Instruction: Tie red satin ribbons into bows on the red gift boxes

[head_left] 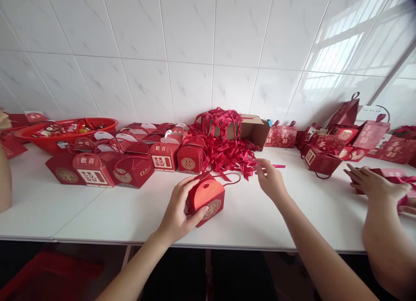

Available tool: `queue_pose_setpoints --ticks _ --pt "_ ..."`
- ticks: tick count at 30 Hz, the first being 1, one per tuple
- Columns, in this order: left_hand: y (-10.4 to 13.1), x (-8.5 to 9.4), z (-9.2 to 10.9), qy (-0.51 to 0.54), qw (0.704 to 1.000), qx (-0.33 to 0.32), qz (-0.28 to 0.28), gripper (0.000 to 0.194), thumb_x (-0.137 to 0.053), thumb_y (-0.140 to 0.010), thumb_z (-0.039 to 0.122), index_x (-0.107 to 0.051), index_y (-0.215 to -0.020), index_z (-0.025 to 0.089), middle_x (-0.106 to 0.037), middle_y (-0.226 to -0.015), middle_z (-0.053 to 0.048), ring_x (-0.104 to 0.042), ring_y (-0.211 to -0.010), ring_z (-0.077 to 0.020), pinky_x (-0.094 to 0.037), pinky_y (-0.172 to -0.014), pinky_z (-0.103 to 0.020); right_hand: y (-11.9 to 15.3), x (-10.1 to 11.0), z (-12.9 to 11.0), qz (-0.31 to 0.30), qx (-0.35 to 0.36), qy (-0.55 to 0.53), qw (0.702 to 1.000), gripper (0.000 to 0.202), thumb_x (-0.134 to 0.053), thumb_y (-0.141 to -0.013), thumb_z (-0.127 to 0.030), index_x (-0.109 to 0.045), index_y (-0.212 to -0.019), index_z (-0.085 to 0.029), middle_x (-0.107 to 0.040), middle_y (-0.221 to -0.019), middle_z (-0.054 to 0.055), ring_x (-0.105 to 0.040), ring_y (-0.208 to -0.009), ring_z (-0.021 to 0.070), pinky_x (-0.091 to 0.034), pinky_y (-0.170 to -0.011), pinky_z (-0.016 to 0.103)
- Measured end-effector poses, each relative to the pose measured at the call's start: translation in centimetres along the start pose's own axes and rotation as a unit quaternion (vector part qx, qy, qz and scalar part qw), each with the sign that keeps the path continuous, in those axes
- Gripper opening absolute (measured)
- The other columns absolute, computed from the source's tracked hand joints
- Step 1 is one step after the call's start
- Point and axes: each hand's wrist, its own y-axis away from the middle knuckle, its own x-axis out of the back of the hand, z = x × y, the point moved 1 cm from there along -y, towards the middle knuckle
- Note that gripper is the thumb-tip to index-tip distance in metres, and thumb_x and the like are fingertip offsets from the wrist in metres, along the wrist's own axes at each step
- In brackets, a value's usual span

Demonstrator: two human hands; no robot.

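My left hand [182,208] is closed round the left side of a small red gift box [211,201], its thumb on the gold-patterned front. The box stands tilted near the middle of the white table [136,223], with an orange-red rounded flap on top and a dark red cord curling out behind it. To the right, my right hand [270,179] pinches a strand of red ribbon at the right edge of a tangled ribbon pile [227,156]. The ribbon's end sticks out beyond the fingers.
Finished-looking red boxes [94,171] stand in rows at the left, before a red basin [39,138] of sweets. An open cardboard box [256,134] lies behind the ribbons. At the right, another person's hands [377,184] touch a red box; more boxes [321,160] are stacked behind.
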Motion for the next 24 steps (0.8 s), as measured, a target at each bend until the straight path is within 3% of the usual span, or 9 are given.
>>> queue_pose_setpoints --ticks 2,4,7,11,14,19,24 --pt "0.3 0.0 -0.1 0.003 1.000 -0.010 -0.002 0.056 -0.060 -0.081 0.029 -0.036 -0.132 0.024 -0.039 -0.135 -0.013 -0.039 -0.127 -0.0301 -0.037 -0.104 -0.049 -0.8 -1.0 1.0 -0.075 0.058 0.086 0.992 0.045 -0.038 -0.084 -0.010 -0.055 -0.124 -0.023 -0.066 -0.111 0.010 -0.064 -0.092 0.0211 -0.050 -0.069 0.030" --pt "0.6 -0.2 0.0 -0.016 1.000 -0.023 -0.001 0.058 -0.060 -0.081 0.030 -0.034 -0.132 0.024 -0.038 -0.134 -0.014 -0.039 -0.126 -0.0314 -0.038 -0.103 -0.050 -1.2 -2.9 1.6 -0.183 0.133 0.147 0.963 0.066 -0.038 -0.077 0.001 -0.046 -0.135 -0.030 -0.059 -0.126 0.007 -0.061 -0.103 0.0208 -0.049 -0.071 0.027" --pt "1.0 -0.7 0.2 -0.068 0.996 -0.061 -0.022 0.067 -0.061 -0.080 0.035 -0.028 -0.137 0.024 -0.034 -0.135 -0.016 -0.037 -0.126 -0.0344 -0.036 -0.101 -0.054 -1.9 -5.8 1.9 -0.277 0.189 0.174 0.926 0.076 -0.041 -0.074 0.005 -0.041 -0.138 -0.036 -0.061 -0.125 0.004 -0.061 -0.101 0.0198 -0.048 -0.066 0.024" --pt "1.3 -0.8 0.2 -0.105 0.988 -0.093 -0.057 0.073 -0.059 -0.080 0.044 -0.023 -0.141 0.023 -0.028 -0.139 -0.018 -0.033 -0.126 -0.0375 -0.035 -0.100 -0.055 -2.8 -8.1 1.9 -0.277 0.204 0.177 0.922 0.043 -0.048 -0.081 -0.003 -0.067 -0.112 -0.026 -0.070 -0.098 0.006 -0.062 -0.089 0.0192 -0.046 -0.067 0.024" --pt "1.5 -0.7 0.1 -0.113 0.987 -0.103 -0.055 0.073 -0.057 -0.081 0.044 -0.022 -0.142 0.023 -0.030 -0.138 -0.018 -0.034 -0.125 -0.0368 -0.035 -0.101 -0.054 -2.6 -8.4 1.8 -0.263 0.215 0.178 0.923 0.027 -0.049 -0.085 -0.009 -0.073 -0.088 -0.021 -0.069 -0.091 0.006 -0.061 -0.089 0.0187 -0.046 -0.071 0.025" --pt "1.5 -0.8 0.1 -0.116 0.987 -0.102 -0.047 0.072 -0.058 -0.081 0.040 -0.024 -0.141 0.021 -0.031 -0.138 -0.018 -0.035 -0.124 -0.0356 -0.035 -0.100 -0.053 -1.2 -7.5 1.9 -0.250 0.238 0.173 0.923 0.026 -0.048 -0.086 -0.011 -0.072 -0.090 -0.020 -0.069 -0.094 0.007 -0.061 -0.090 0.0195 -0.048 -0.074 0.028" --pt "1.5 -0.8 0.2 -0.114 0.987 -0.099 -0.049 0.071 -0.059 -0.081 0.040 -0.026 -0.140 0.022 -0.031 -0.138 -0.018 -0.035 -0.125 -0.0354 -0.037 -0.100 -0.052 -0.1 -6.5 0.9 -0.291 0.301 0.137 0.898 0.029 -0.054 -0.080 -0.011 -0.070 -0.101 -0.025 -0.067 -0.112 0.005 -0.057 -0.110 0.0204 -0.046 -0.088 0.031"
